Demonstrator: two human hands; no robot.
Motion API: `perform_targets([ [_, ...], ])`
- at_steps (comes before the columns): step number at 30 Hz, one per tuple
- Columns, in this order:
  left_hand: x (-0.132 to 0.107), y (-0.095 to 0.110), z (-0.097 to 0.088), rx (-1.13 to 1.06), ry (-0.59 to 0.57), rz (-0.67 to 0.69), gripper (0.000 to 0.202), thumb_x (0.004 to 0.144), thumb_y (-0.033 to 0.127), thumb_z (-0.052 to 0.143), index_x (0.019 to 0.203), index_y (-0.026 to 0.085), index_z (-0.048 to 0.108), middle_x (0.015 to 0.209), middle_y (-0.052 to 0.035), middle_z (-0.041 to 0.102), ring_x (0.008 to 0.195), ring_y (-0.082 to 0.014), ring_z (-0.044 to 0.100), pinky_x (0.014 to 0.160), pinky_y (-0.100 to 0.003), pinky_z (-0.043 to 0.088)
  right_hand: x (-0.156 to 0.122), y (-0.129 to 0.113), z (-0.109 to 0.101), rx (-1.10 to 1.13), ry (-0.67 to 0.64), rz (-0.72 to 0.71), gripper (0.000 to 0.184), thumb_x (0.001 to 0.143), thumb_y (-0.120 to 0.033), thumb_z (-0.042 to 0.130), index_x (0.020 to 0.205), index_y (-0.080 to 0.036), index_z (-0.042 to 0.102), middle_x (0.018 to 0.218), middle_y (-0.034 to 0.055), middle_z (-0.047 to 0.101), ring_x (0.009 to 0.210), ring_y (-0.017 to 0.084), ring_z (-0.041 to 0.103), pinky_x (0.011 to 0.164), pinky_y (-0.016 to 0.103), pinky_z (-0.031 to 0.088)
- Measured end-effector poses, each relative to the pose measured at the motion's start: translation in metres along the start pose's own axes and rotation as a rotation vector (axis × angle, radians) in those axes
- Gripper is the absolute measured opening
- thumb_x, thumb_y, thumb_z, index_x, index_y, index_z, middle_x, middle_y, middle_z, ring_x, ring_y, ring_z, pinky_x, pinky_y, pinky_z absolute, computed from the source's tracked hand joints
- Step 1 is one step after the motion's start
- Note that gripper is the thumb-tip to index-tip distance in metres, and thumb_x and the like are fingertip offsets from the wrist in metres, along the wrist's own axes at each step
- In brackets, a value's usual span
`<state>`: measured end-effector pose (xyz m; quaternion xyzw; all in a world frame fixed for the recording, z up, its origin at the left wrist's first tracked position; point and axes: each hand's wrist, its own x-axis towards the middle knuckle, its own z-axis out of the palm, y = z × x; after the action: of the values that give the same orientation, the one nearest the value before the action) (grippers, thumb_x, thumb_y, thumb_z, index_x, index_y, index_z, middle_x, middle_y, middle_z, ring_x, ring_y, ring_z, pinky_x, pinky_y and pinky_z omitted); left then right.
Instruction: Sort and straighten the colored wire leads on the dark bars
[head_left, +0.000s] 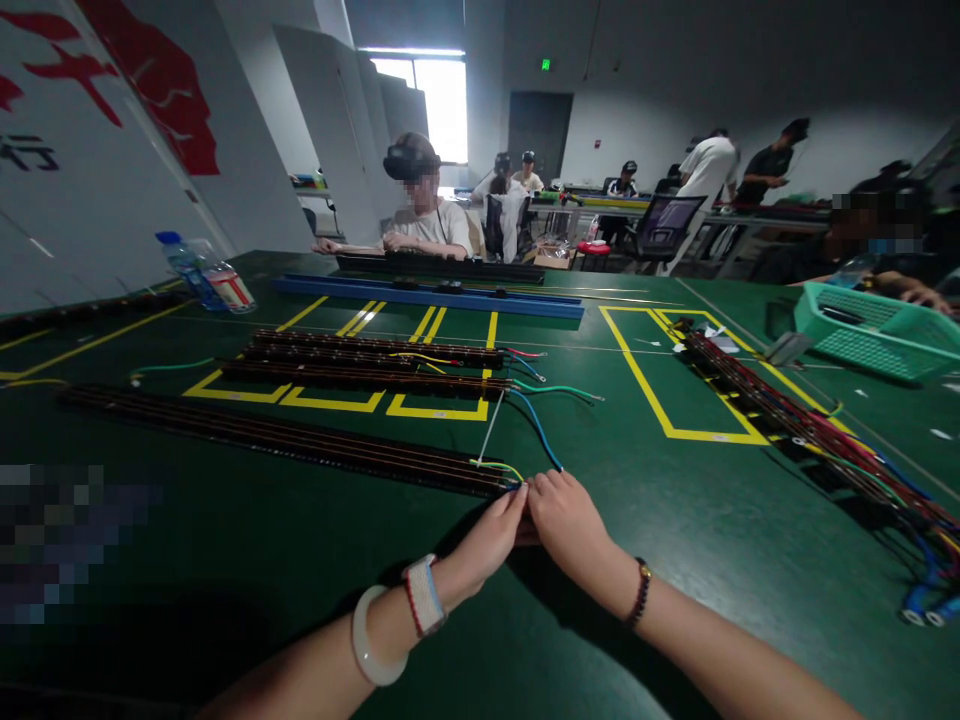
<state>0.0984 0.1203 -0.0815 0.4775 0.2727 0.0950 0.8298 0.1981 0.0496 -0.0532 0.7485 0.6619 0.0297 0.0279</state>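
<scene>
A long black strip (300, 435) with copper-coloured lines along it lies slantwise on the green table, its right end at my fingers. My left hand (487, 540) is closed in a pinch at that end, where a yellow-green wire (504, 466) and a bit of blue run into the fingertips. Pressed against it, my right hand (570, 520) is closed with its knuckles up. A blue wire (536, 420) curves down from the strips behind into the right fingers. What lies between the two hands is hidden. A thin white tie (491, 428) sticks up near the strip's end.
Behind lie shorter black strips (360, 368) with loose wire ends, then a blue rail (427, 296). A wire bundle (810, 430) and a green basket (881, 335) occupy the right. Bottles (206, 275) stand at left. A person in a headset (427, 215) sits opposite.
</scene>
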Motion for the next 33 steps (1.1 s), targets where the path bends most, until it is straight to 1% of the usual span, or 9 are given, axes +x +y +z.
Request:
perform_targets([
  [3, -0.003, -0.002, -0.002, -0.098, -0.007, 0.037, 0.031, 0.085, 0.041, 0.057, 0.102, 0.015, 0.057, 0.108, -0.0091, 0.063, 0.104, -0.0185, 0.059, 0.090, -0.034, 0.046, -0.005, -0.011, 0.003, 0.009, 0.025, 0.058, 0.028, 0.086, -0.006, 0.041, 0.105, -0.011, 0.061, 0.096, 0.0156, 0.061, 0.086, 0.024, 0.054, 0.078, 0.038, 0.043],
  [6, -0.003, -0.003, -0.007, -0.223, -0.049, 0.028, 0.031, 0.082, 0.039, 0.062, 0.099, 0.014, 0.057, 0.108, -0.0097, 0.063, 0.105, -0.0187, 0.058, 0.093, -0.035, 0.045, -0.007, -0.010, 0.001, 0.059, 0.037, 0.064, 0.030, 0.086, -0.006, 0.041, 0.109, -0.011, 0.060, 0.098, 0.0135, 0.060, 0.089, 0.023, 0.054, 0.083, 0.036, 0.043],
  [9, -0.002, -0.002, -0.010, -0.271, -0.087, 0.033, 0.034, 0.082, 0.041, 0.063, 0.098, 0.013, 0.056, 0.103, -0.0106, 0.065, 0.101, -0.0193, 0.060, 0.092, -0.036, 0.045, -0.004, 0.004, -0.006, 0.150, -0.022, -0.025, 0.026, 0.086, -0.006, 0.041, 0.100, -0.013, 0.061, 0.092, 0.0091, 0.059, 0.081, 0.018, 0.055, 0.077, 0.030, 0.044],
  [12, -0.002, -0.001, -0.012, -0.230, -0.102, 0.036, 0.039, 0.081, 0.045, 0.062, 0.098, 0.011, 0.056, 0.097, -0.0118, 0.066, 0.093, -0.0196, 0.063, 0.089, -0.037, 0.046, 0.004, 0.028, -0.017, 0.202, -0.089, -0.180, 0.020, 0.088, -0.009, 0.044, 0.097, -0.016, 0.060, 0.086, 0.0045, 0.059, 0.071, 0.013, 0.054, 0.066, 0.024, 0.043],
  [14, -0.003, 0.000, -0.013, -0.188, -0.115, 0.028, 0.040, 0.082, 0.047, 0.060, 0.097, 0.009, 0.056, 0.094, -0.0127, 0.066, 0.087, -0.0194, 0.065, 0.086, -0.036, 0.047, 0.011, 0.044, -0.022, 0.128, -0.078, -0.280, 0.021, 0.087, -0.009, 0.047, 0.101, -0.018, 0.060, 0.086, 0.0034, 0.059, 0.071, 0.012, 0.055, 0.065, 0.024, 0.041],
  [18, -0.005, 0.003, -0.014, -0.171, -0.118, 0.036, 0.042, 0.084, 0.048, 0.057, 0.093, 0.008, 0.058, 0.085, -0.0109, 0.065, 0.076, -0.0163, 0.064, 0.079, -0.033, 0.048, 0.031, 0.064, -0.023, -0.177, -0.009, -0.457, 0.024, 0.088, -0.008, 0.047, 0.106, -0.016, 0.059, 0.090, 0.0057, 0.059, 0.077, 0.015, 0.056, 0.070, 0.028, 0.040],
  [25, -0.007, 0.003, -0.016, -0.129, -0.104, 0.022, 0.040, 0.087, 0.049, 0.052, 0.088, 0.009, 0.058, 0.072, -0.0046, 0.060, 0.063, -0.0101, 0.057, 0.065, -0.025, 0.044, 0.079, 0.071, -0.020, -0.518, 0.026, -0.722, 0.024, 0.091, -0.005, 0.037, 0.095, -0.011, 0.060, 0.089, 0.0070, 0.059, 0.072, 0.015, 0.052, 0.067, 0.029, 0.036],
  [29, -0.006, 0.004, -0.017, -0.098, -0.103, 0.002, 0.038, 0.090, 0.046, 0.047, 0.087, 0.009, 0.058, 0.070, -0.0035, 0.059, 0.059, -0.0086, 0.055, 0.062, -0.024, 0.042, 0.100, 0.071, -0.027, -0.553, 0.012, -0.798, 0.027, 0.092, -0.005, 0.035, 0.096, -0.010, 0.061, 0.089, 0.0074, 0.059, 0.072, 0.015, 0.051, 0.069, 0.029, 0.035],
  [33, -0.006, 0.004, -0.017, -0.096, -0.095, -0.004, 0.037, 0.090, 0.045, 0.048, 0.086, 0.009, 0.057, 0.071, -0.0045, 0.059, 0.061, -0.0095, 0.056, 0.063, -0.025, 0.043, 0.098, 0.075, -0.030, -0.459, -0.022, -0.742, 0.029, 0.093, -0.007, 0.037, 0.110, -0.015, 0.059, 0.091, 0.0063, 0.061, 0.073, 0.014, 0.053, 0.071, 0.029, 0.036],
])
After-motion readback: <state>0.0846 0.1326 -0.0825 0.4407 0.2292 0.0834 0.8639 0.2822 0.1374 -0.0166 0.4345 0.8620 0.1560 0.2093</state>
